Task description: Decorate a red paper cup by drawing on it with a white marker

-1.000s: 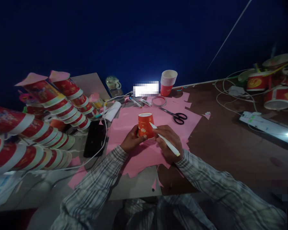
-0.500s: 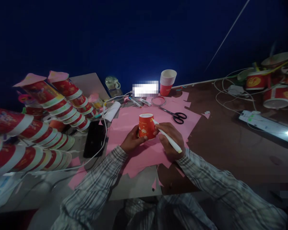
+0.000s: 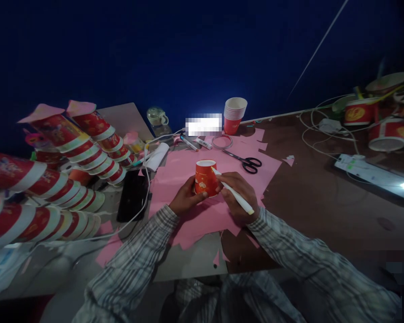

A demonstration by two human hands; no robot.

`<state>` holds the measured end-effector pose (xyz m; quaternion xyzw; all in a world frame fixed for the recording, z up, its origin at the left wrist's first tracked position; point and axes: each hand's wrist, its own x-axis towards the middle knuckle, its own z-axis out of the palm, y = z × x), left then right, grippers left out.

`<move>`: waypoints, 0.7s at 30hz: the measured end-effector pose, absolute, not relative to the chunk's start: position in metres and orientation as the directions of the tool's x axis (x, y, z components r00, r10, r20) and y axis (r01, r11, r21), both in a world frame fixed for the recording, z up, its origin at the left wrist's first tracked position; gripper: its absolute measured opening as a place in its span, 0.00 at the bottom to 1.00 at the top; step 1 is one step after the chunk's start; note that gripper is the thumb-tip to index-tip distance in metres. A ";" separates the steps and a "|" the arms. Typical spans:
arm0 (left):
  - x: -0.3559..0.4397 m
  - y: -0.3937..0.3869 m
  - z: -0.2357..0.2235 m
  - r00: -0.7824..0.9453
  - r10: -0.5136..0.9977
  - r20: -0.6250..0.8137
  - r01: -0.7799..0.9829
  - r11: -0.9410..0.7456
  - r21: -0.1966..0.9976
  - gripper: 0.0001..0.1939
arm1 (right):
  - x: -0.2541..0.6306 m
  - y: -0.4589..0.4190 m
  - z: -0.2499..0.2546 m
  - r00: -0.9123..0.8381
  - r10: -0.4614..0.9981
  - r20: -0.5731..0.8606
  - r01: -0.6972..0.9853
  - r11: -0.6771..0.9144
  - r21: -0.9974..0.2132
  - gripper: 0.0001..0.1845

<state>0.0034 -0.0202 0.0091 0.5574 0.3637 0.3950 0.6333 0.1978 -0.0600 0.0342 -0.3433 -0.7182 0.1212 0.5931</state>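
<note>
My left hand (image 3: pixel 186 197) is closed around the left side of a red paper cup (image 3: pixel 206 177) with gold print and a white inside. The cup stands upright, mouth up, over pink paper (image 3: pixel 175 163). In my right hand (image 3: pixel 240 195) is a white marker pen (image 3: pixel 236 197) with a yellowish end, its tip at the cup's upper right side. My right fingers also touch the cup's right side. Just beyond lie black-handled scissors (image 3: pixel 245 162) on the paper.
Tall stacks of decorated red cups (image 3: pixel 77 143) lean at the left, near a black phone (image 3: pixel 133 195) with a white cable across it. At the back stand a stack of red cups (image 3: pixel 234 116) and a clear bottle (image 3: pixel 157 121). A power strip (image 3: pixel 373 177) lies right.
Almost nothing differs. The cup sits very slightly lower and the marker has shifted a touch left, its tip still against the cup.
</note>
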 end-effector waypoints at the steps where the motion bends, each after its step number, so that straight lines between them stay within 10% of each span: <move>1: 0.003 -0.020 0.009 0.424 0.905 -0.016 -0.093 0.061 0.994 0.32 | 0.198 -0.060 0.034 -0.064 0.637 0.768 0.353 0.735 -0.579 0.16; 21: 0.002 -0.020 0.009 0.438 0.899 -0.022 -0.091 0.068 0.994 0.33 | 0.199 -0.060 0.036 -0.023 0.628 0.777 0.332 0.738 -0.587 0.14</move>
